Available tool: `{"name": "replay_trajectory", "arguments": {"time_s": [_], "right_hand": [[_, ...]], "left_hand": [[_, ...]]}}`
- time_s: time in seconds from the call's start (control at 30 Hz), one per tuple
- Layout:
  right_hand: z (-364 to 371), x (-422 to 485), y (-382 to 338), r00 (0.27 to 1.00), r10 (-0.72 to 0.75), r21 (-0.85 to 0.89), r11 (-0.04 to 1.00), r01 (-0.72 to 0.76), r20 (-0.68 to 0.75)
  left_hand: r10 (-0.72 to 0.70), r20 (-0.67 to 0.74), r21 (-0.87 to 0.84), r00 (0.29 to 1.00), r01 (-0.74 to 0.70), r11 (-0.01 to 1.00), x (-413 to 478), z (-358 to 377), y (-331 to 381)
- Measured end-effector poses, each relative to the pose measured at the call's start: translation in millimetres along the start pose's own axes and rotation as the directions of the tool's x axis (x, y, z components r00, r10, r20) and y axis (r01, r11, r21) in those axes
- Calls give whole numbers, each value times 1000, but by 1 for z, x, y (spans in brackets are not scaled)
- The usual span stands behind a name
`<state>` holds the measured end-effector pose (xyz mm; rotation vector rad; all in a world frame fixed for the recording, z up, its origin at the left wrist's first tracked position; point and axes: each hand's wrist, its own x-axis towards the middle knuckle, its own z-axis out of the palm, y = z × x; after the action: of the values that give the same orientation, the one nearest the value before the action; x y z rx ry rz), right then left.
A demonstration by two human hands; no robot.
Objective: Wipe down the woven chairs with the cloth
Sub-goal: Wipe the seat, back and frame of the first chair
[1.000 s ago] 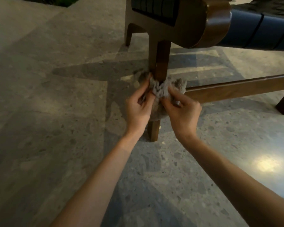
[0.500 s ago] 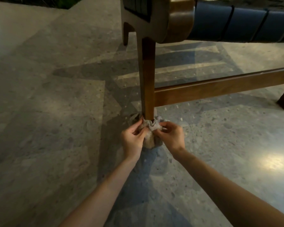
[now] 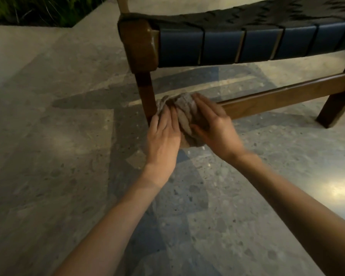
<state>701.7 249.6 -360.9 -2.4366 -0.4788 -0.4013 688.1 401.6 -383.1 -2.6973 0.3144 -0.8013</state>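
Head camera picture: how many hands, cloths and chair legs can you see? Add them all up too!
Hands: 2 (left hand, right hand)
Grey cloth: 1
Wooden chair legs: 2 (near leg, far leg)
Total: 5

You're over a glossy speckled stone floor [image 3: 48,156], with a glare patch [image 3: 339,188] at right. The chair [image 3: 139,42] stands on it: near leg [image 3: 146,92] mid-frame, foot hidden, and another leg [image 3: 335,108] planted far right. A grass bed [image 3: 28,10] edges the floor top left.
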Motion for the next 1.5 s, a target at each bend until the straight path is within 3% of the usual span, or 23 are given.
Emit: {"name": "replay_trajectory", "arguments": {"time_s": [0.1,0.23,0.37,0.43,0.6,0.73,0.83,0.93,1.17,1.33,1.5], "right_hand": [[1,9,12,994,-64,-205,975,81,87],[-14,7,35,996,-57,-358,931,77,65],[-46,2,72,995,83,-437,898,-48,60],[-64,0,92,987,154,-476,872,-113,49],[-116,-3,157,954,293,-435,853,-288,-56],[-134,-3,185,946,296,-308,895,-324,-134],[-124,-2,178,947,280,-174,936,-306,-160],[-104,1,154,965,243,-122,959,-254,-99],[-54,13,81,983,109,-75,992,-98,151],[-35,18,58,978,45,-72,997,-31,204],[-34,18,57,976,51,-77,996,-35,213]], "left_hand": [[0,50,122,999,-6,993,4,2,9],[46,25,58,999,-47,997,24,1,22],[136,199,22,971,-143,989,61,-8,65],[176,217,-6,960,-179,984,80,-8,90],[271,177,-136,946,-249,959,135,-10,176],[283,144,-158,948,-260,953,154,-8,208],[370,-8,-118,929,-368,922,152,1,186],[352,-69,-120,933,-358,926,129,14,142],[235,64,-39,970,-233,972,64,24,45],[181,84,9,980,-182,983,43,25,18],[73,136,-54,988,-66,996,44,15,29]]}}
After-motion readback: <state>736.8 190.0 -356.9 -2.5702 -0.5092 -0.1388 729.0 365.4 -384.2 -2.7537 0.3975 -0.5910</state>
